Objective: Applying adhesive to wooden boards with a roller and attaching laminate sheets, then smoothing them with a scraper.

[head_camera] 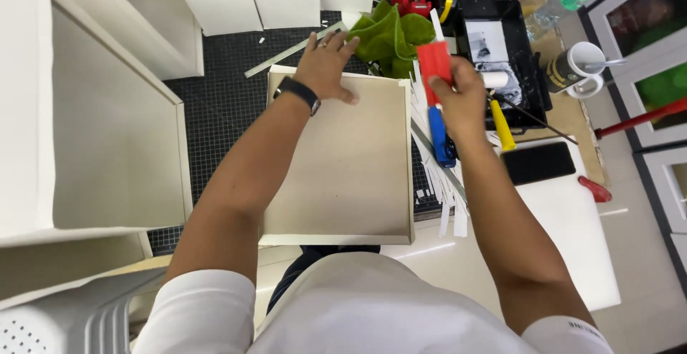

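A big white box (86, 125) crowds the left side of the cutting mat (222, 104). The shallow cardboard tray (343, 168) lies in the middle, its near edge past the mat's edge. The left hand (325, 64) presses flat and open on the tray's far rim. A green cloth (390, 36) sits just beyond. The right hand (461, 100) grips a red scraper (434, 64) above paper strips (436, 175).

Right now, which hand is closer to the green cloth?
The left hand. Its fingertips reach the edge of the green cloth, while it presses on the shallow cardboard tray. The right hand holds a red scraper just right of the cloth, a little apart.
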